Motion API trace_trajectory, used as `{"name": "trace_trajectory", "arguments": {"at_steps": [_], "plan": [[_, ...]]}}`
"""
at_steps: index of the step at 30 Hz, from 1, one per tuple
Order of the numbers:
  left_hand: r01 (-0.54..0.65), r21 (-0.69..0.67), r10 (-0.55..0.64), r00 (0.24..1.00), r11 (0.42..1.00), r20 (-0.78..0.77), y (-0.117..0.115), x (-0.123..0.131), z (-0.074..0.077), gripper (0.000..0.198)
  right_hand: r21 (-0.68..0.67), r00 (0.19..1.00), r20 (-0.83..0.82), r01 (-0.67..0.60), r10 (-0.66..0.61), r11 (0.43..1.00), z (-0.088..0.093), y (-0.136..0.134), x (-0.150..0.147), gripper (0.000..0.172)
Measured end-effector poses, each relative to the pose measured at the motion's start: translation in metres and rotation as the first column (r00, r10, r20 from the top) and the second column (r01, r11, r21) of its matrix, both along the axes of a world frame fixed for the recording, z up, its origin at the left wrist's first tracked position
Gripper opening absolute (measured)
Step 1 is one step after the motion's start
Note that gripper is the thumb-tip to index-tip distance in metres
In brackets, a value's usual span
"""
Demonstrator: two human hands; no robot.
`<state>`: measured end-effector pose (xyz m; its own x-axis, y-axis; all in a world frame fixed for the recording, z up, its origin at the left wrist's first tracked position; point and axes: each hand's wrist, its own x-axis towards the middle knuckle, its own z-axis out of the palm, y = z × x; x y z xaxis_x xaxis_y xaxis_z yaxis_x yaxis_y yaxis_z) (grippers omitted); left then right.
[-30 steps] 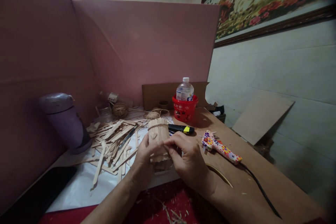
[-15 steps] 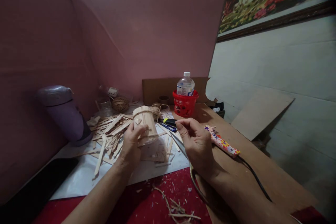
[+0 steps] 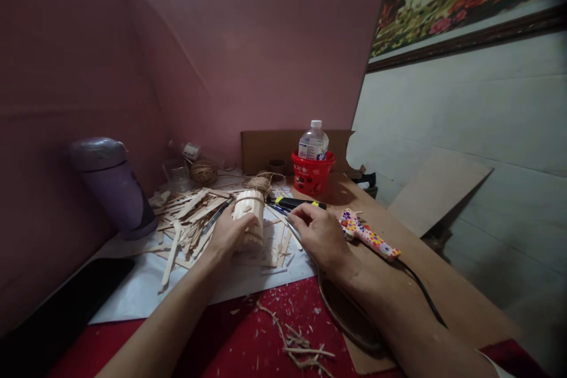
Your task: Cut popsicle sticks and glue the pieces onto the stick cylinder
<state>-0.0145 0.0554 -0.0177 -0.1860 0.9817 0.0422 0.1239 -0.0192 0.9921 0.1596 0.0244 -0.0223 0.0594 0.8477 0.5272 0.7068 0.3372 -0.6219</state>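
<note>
My left hand [image 3: 230,227] is wrapped round a small container [image 3: 248,204] made of pale wooden sticks, with a twine band near its top. The container is tilted over the white sheet. To its right, my right hand [image 3: 321,233] is closed, thumb and fingertips together; whatever is in them is too small to make out. Scissors [image 3: 330,301], partly hidden, lie under the right hand and forearm. Just beyond the fingertips lie a black and yellow utility knife [image 3: 303,203] and a blue cutter [image 3: 280,209].
Loose wooden sticks [image 3: 190,221] are heaped at left near a purple bottle [image 3: 117,189] and a black phone [image 3: 75,301]. A flower-patterned glue gun [image 3: 370,236] with a cord lies at right. Behind stand a red bucket [image 3: 312,174] holding a plastic bottle and twine balls [image 3: 204,172].
The container has turned and tipped in my left hand, so its heart-shaped piece shows less. My right hand has lowered slightly, uncovering more of the knife and glue gun.
</note>
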Motion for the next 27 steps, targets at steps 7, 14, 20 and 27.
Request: {"name": "trace_trajectory", "arguments": {"at_steps": [7, 14, 20, 27], "plan": [[-0.147, 0.167, 0.191, 0.938, 0.975, -0.288, 0.012, -0.006, -0.012, 0.036, -0.118, 0.809, 0.449, -0.368, 0.380, 0.922, -0.004, -0.006, 0.003, 0.017], [-0.083, 0.336, 0.245, 0.843, 0.938, -0.478, 0.007, -0.006, -0.013, 0.021, -0.178, 0.732, 0.544, -0.377, 0.410, 0.909, -0.007, -0.008, 0.003, 0.016], [0.061, 0.486, 0.316, 0.686, 0.872, -0.655, 0.004, -0.004, -0.017, 0.010, -0.210, 0.669, 0.596, -0.405, 0.445, 0.890, -0.004, -0.009, 0.004, 0.015], [0.163, 0.511, 0.289, 0.664, 0.844, -0.690, 0.002, -0.003, -0.017, 0.008, -0.072, 0.806, 0.541, -0.240, 0.240, 0.968, 0.000, -0.003, 0.003, 0.012]]}}
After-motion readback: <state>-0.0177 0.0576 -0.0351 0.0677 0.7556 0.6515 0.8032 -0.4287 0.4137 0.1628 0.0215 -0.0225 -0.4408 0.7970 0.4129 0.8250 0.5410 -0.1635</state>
